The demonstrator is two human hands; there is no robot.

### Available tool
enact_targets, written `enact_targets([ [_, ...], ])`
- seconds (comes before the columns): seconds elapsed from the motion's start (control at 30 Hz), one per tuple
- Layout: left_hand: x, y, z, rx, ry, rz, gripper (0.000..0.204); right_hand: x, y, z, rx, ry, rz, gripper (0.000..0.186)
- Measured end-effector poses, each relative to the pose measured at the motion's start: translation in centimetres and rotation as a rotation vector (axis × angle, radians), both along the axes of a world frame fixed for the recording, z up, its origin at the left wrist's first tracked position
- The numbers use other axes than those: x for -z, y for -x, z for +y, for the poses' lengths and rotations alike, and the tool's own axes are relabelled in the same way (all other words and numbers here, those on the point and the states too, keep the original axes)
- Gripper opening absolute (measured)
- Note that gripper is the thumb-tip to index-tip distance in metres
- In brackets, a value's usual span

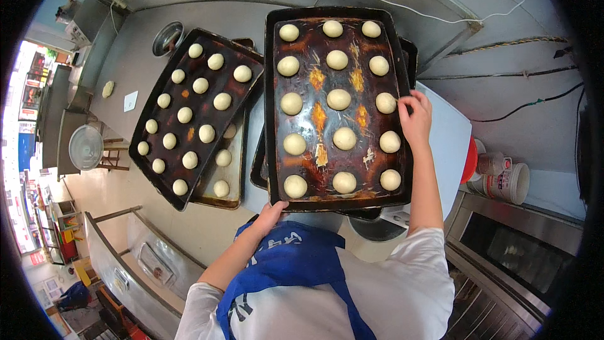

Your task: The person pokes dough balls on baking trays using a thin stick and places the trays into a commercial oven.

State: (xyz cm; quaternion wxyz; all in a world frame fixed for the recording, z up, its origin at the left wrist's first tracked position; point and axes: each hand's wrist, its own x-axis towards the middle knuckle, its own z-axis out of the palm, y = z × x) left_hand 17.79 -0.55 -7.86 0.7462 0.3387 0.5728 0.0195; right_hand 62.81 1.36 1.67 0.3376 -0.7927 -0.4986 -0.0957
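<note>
In front of me is a dark, worn baking tray (321,119) bearing several rows of round, pale dough balls. My left hand (270,217) is closed on its near rim by the left corner; part of the fingers is hidden under the edge. Over the right rim reaches my right hand (415,116), thumb and fingers curled into a pinch. Its fingertips meet the right edge of a dough ball (385,102) in the middle row. Whether anything small is between those fingertips cannot be made out.
A second dark tray of dough balls (200,110) lies tilted at left, overlapping a lighter tray (220,196) beneath. A round metal bowl (168,39) stands behind it. White tubs (513,182) and a red container (469,160) sit at right, above a steel oven (503,245).
</note>
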Motion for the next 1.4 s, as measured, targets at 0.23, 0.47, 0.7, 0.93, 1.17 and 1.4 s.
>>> enact_targets([
  [0.23,-3.6,-0.6,1.6,0.243,-0.217,0.150,0.045,-0.4,7.8,12.7,-0.336,-0.079,-0.133,0.005],
  [0.47,-3.4,-1.2,1.0,0.213,-0.288,0.086,0.049,1.5,10.6,19.2,-0.344,-0.062,-0.335,0.004],
  [0.7,-1.8,-0.7,0.6,0.219,-0.300,0.032,0.048,1.0,11.1,19.9,-0.324,0.011,-0.362,0.007],
  [0.93,-2.1,-0.4,1.2,0.252,-0.295,0.005,0.045,1.3,11.6,20.5,-0.345,-0.011,-0.352,0.006],
  [1.17,-2.1,-0.7,1.3,0.228,-0.237,0.008,0.040,2.6,11.3,20.6,-0.349,-0.079,-0.276,0.006],
  [1.4,0.4,-0.2,0.7,0.137,-0.262,-0.027,0.037,0.9,2.2,18.2,-0.040,-0.021,-0.323,0.006],
])
